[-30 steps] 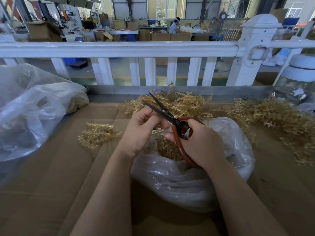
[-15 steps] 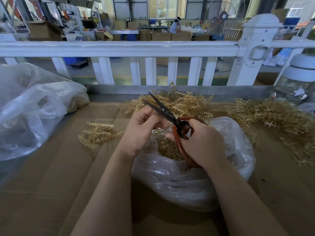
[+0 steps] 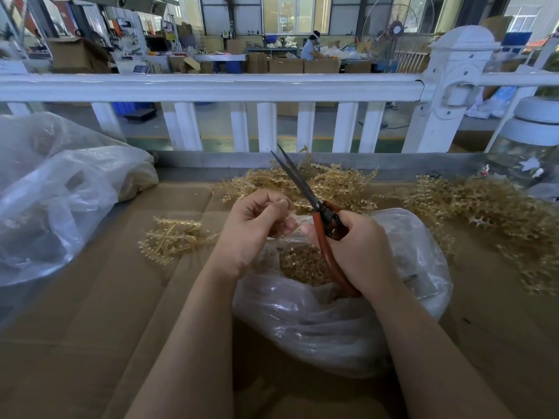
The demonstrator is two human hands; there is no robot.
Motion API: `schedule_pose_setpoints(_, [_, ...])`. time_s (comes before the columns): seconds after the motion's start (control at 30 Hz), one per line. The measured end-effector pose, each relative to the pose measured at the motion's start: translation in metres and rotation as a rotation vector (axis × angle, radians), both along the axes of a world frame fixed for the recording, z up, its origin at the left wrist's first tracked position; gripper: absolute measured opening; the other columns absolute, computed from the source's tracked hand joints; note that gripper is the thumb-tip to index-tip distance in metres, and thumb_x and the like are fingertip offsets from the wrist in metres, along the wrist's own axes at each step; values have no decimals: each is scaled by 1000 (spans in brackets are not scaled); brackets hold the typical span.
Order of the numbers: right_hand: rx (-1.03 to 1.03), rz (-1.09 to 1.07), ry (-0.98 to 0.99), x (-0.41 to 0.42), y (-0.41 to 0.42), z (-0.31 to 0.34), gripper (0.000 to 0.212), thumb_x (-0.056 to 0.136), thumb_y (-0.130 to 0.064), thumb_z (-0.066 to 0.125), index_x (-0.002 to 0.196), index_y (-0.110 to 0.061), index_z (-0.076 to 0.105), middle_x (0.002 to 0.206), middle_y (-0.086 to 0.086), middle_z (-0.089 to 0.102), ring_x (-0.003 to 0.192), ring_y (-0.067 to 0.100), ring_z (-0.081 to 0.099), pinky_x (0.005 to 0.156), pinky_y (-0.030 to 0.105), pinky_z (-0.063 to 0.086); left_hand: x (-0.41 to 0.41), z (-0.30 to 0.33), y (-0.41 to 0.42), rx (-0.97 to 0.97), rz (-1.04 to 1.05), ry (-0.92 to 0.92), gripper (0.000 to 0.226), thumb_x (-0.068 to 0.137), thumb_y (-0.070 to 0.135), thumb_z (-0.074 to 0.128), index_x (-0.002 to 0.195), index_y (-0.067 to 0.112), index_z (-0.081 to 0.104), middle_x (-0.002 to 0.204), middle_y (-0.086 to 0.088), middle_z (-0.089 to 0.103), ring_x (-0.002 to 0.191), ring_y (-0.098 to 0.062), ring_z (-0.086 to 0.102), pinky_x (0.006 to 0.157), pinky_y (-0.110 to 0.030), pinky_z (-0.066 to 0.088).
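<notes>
A white railing (image 3: 211,86) crosses the upper frame, and behind it are bright windows (image 3: 293,13) top centre, a fan (image 3: 396,28) upper right, boxes (image 3: 302,66) and a green floor (image 3: 211,144).

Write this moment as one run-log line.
right hand grips scissors | left hand pinches small piece | both over bag

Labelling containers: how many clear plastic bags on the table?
2: left bag at the left edge; centre bag beneath the scissors. Plastic at far right may be a third.
</notes>
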State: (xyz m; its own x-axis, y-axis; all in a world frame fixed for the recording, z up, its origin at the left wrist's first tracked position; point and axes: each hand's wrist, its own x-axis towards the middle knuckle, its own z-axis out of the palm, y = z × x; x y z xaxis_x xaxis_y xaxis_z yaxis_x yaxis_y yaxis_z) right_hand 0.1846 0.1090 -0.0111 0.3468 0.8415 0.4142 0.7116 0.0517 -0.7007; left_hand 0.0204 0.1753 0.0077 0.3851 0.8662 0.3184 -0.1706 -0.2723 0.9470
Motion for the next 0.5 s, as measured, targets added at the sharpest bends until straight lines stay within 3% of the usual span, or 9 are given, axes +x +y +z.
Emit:
schedule_pose_setpoints(0.07, [-26,70,122,0,1,2,33,83,-48,76,69,-19,68,58,-4,65,55,9,61,51,27,50,0,0,0,-14,-9,18,15,98,5,54,87,5,65,69,-9,69,63,-15,63,62,-23,53])
schedule_pose_setpoints(0.17, [-34,127,212,-2,4,2,25,82,-37,79,72,-16,71,62,-9,68,52,4,60,49,20,47,1,-1,-1,-54,-20,34,11,96,11,59,96,2,66,72,-8,72,64,-16,65,60,-24,55])
schedule_pose_setpoints(0.3, [-20,130,349,-1,5,1,25,84,-30,78,73,-8,71,61,2,70,50,11,61,51,30,50,-1,4,-2,-252,-86,-66,34,77,22,73,106,10,60,84,-11,75,72,-19,71,57,-28,57])
schedule_pose_setpoints(0.4, [12,110,461,1,5,2,21,83,-28,78,71,-12,72,58,0,69,48,6,58,49,20,47,-5,4,-1,-401,-141,-133,46,68,17,79,107,10,56,95,-16,75,80,-23,73,61,-29,59])
schedule_pose_setpoints(0.5, [62,81,550,2,5,4,19,84,-24,77,71,-12,72,63,6,70,50,6,58,52,17,49,-8,4,-2,-518,-207,-136,44,67,8,78,105,8,57,95,-16,74,76,-24,73,55,-26,57])
